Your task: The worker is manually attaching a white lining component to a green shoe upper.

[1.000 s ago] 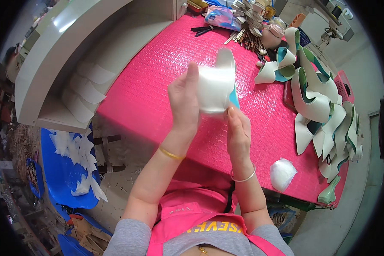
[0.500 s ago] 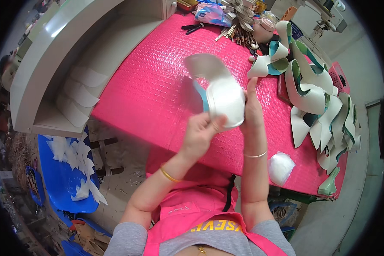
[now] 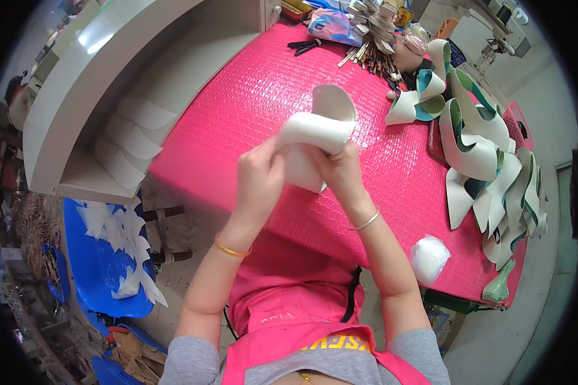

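A white shoe upper (image 3: 318,128) is held above the pink-covered table, its curved flap rising at the far side. My left hand (image 3: 260,176) is closed on its left edge with thumb and fingers. My right hand (image 3: 341,170) grips the near right part, its fingertips partly hidden by the bent material. A lower white part of the upper hangs between the two hands. To the right lie several similar shoe uppers (image 3: 472,157) with green and teal lining, some overlapping. Nearer my right forearm sits a white padded bundle (image 3: 429,259) in clear plastic.
A pale shelf unit (image 3: 77,83) with several white curved pieces (image 3: 131,138) borders the left side. Below it stands a blue chair (image 3: 93,263) holding white scraps. Brushes (image 3: 379,61), a tissue pack (image 3: 332,27) and a green shoehorn (image 3: 498,282) lie along the table (image 3: 237,109).
The shoe upper has been turned and bent between my hands. My left hand has moved left and up to its left edge; my right hand has shifted left and lower.
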`<state>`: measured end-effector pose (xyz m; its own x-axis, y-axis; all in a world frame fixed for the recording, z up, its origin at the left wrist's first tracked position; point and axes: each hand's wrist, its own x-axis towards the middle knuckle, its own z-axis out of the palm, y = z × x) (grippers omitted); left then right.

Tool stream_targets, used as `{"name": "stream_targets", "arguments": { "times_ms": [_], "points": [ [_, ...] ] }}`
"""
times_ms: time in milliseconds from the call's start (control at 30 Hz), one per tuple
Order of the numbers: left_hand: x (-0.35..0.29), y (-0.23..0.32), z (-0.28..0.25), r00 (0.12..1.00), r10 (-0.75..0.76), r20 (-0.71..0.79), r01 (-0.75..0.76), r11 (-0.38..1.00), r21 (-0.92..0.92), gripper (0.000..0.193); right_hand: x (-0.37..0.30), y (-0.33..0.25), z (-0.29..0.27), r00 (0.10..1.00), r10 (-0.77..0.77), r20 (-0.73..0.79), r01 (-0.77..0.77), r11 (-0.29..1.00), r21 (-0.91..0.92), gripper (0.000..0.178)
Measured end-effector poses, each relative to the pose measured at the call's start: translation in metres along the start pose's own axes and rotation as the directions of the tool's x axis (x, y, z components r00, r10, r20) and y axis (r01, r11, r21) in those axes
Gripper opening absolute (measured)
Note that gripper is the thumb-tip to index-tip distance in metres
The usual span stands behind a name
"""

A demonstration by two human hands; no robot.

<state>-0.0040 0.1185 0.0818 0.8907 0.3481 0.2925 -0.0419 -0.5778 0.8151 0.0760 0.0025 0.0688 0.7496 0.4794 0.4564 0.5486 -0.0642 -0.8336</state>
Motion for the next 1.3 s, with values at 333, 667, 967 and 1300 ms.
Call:
{"name": "stream_targets", "arguments": {
  "times_ms": [333,667,967,1300],
  "points": [
    [-0.006,-0.074,-0.007,0.934,-0.225,-0.278,0.272,0.952,0.142,0.071,0.012,-0.028,-0.019,0.904,-0.388,-0.181,0.219,0.782,-0.584,0.037],
    [-0.021,0.02,-0.004,0.946,-0.275,0.174,0.276,0.391,-0.878,0.047,0.036,-0.002,-0.003,0.789,0.534,0.304,-0.594,0.541,0.595,0.062],
    [0.026,0.04,-0.027,0.987,0.005,0.158,0.152,-0.317,-0.936,0.059,0.028,-0.033,-0.057,0.928,-0.172,-0.33,0.143,0.983,-0.112,0.02],
    [0.03,0.076,-0.019,0.983,0.0,0.183,0.161,0.467,-0.869,0.057,0.038,-0.07,-0.051,0.766,-0.633,0.109,0.586,0.621,-0.521,0.009]
  ]
}}
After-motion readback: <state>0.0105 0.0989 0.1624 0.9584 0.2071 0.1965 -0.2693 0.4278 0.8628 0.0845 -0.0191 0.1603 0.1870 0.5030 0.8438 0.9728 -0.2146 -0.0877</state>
